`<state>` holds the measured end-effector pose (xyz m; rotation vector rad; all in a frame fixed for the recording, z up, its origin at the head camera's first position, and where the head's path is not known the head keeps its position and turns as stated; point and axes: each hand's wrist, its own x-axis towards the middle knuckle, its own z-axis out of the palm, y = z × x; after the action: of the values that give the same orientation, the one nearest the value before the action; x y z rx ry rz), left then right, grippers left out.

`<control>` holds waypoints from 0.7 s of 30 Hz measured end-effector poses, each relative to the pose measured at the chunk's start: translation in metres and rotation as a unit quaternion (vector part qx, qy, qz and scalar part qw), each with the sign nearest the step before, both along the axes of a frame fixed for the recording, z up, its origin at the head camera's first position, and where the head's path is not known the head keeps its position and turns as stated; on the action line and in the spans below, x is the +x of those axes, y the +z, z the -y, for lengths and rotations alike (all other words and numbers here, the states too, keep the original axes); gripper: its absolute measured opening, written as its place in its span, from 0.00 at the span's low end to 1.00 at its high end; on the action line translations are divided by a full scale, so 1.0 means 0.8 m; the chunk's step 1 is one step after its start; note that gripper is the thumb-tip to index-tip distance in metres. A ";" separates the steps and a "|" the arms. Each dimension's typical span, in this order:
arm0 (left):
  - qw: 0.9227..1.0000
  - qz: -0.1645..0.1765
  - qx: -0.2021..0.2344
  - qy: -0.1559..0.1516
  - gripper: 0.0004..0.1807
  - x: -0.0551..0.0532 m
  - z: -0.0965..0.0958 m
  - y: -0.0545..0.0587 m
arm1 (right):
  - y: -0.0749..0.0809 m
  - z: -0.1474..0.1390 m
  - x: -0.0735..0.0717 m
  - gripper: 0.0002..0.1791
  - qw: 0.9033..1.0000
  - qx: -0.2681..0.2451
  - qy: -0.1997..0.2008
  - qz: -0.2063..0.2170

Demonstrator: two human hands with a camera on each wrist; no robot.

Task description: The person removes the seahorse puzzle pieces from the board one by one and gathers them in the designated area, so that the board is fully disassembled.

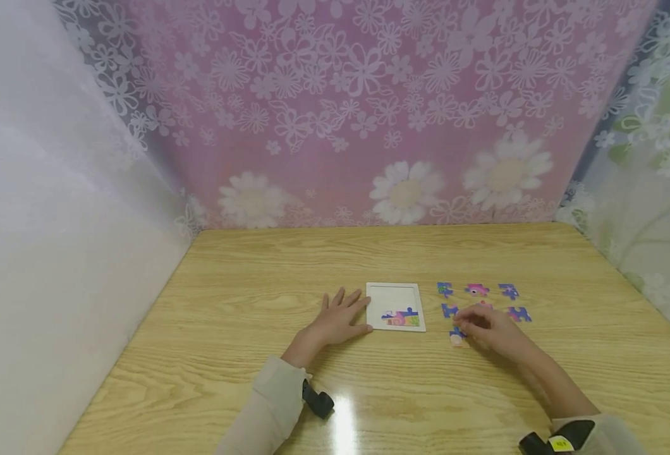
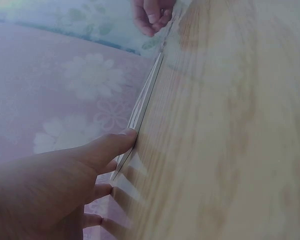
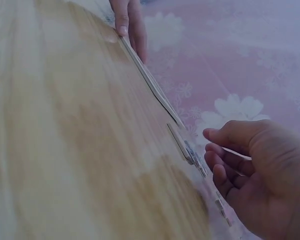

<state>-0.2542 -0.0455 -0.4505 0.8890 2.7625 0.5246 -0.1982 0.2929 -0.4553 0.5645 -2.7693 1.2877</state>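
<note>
A white square puzzle tray (image 1: 394,308) lies on the table, with joined puzzle pieces (image 1: 401,318) in its lower right part. My left hand (image 1: 339,318) rests at the tray's left side with fingers spread; in the left wrist view the thumb (image 2: 121,142) touches the tray's edge. To the right of the tray my right hand (image 1: 495,330) hovers over loose puzzle pieces, fingers loosely bent, with nothing visible between them in the right wrist view. Closest to its fingertips is a blue and cream piece (image 1: 457,339). A pink piece is partly hidden behind the hand.
Other loose pieces lie in rows: a blue-green piece (image 1: 444,289), a pink piece with an eye (image 1: 476,289), a purple piece (image 1: 508,291), a blue piece (image 1: 449,310) and another purple piece (image 1: 520,314). A flowered pink curtain (image 1: 335,126) hangs behind the wooden table (image 1: 244,278).
</note>
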 end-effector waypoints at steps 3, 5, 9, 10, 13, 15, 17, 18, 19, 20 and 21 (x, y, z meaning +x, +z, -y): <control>1.000 0.002 0.000 -0.001 0.36 -0.001 0.000 0.001 | 0.005 0.004 -0.002 0.10 1.000 -0.007 0.002 0.000; 1.000 0.002 0.000 0.000 0.36 -0.001 0.000 0.001 | 0.010 0.008 -0.004 0.10 1.000 -0.010 0.008 -0.002; 1.000 -0.002 0.000 0.001 0.36 -0.001 0.000 0.000 | 0.019 0.021 -0.010 0.10 0.999 -0.013 0.033 -0.012; 1.000 -0.002 0.001 0.000 0.36 -0.001 0.000 0.000 | 0.021 0.025 -0.012 0.10 0.999 -0.011 0.037 -0.012; 1.000 0.001 0.002 -0.001 0.36 0.000 0.000 0.002 | 0.026 0.037 -0.019 0.09 0.999 -0.001 0.049 -0.015; 1.000 0.002 0.003 -0.002 0.36 0.001 0.000 0.002 | 0.030 0.046 -0.023 0.09 0.998 0.011 0.054 -0.015; 1.000 0.004 0.005 -0.001 0.36 0.002 0.000 0.003 | 0.033 0.055 -0.028 0.09 0.998 0.014 0.060 -0.012; 1.000 0.004 0.006 -0.001 0.36 0.002 0.000 0.003 | 0.035 0.059 -0.031 0.10 0.998 0.013 0.066 -0.009; 1.000 0.004 0.006 -0.001 0.36 0.002 0.000 0.003 | 0.036 0.064 -0.034 0.10 0.998 0.013 0.068 -0.004; 1.000 0.004 0.006 -0.001 0.36 0.003 0.000 0.004 | 0.042 0.070 -0.034 0.10 0.997 0.010 0.070 0.001; 1.000 0.004 0.005 -0.001 0.36 0.003 0.000 0.004 | 0.042 0.074 -0.037 0.10 0.997 0.006 0.076 0.004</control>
<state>-0.2517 -0.0454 -0.4474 0.8915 2.7539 0.5415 -0.2277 0.2333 -0.4219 0.7859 -2.7912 1.3026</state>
